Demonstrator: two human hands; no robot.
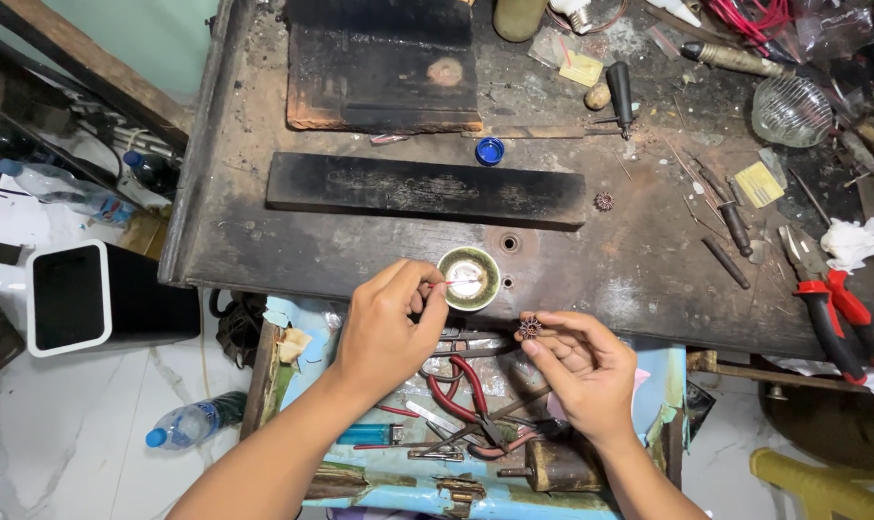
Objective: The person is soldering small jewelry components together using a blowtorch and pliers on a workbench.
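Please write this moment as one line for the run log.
left hand: dips thin stick into small brass bowl | right hand: pinches small flower-shaped metal piece | place: dark workbench | below: open drawer with red-handled pliers

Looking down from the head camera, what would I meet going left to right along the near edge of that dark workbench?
White-rimmed black bin → left hand → small brass dish → right hand pinching a small flower-shaped metal piece → red-handled pliers.
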